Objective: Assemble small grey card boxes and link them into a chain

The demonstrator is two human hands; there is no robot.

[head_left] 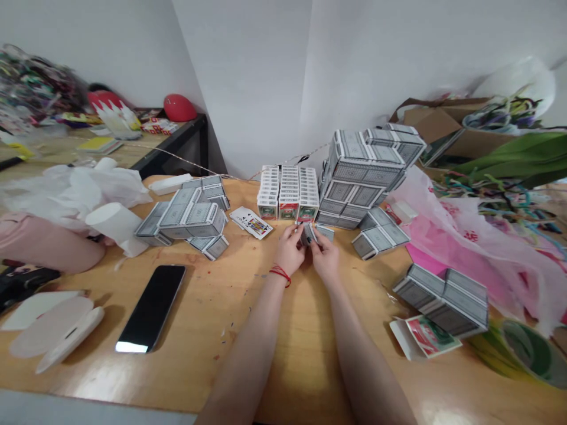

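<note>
Both my hands meet at the middle of the wooden table (248, 330). My left hand (289, 251), with a red string at the wrist, and my right hand (326, 255) are closed together on a small grey-backed deck of playing cards (308, 234). Just beyond them stands a block of boxed card packs in rows (289, 192). A few loose face-up cards (251, 222) lie to the left of my hands.
Grey card bundles are piled at the left (190, 215), stacked high at the back right (367, 171), and lie at the right (445, 298). A black phone (153, 307), white lids (53, 330), an open card box (425, 336), pink plastic bags (482, 248) and tissue (71, 186) surround them.
</note>
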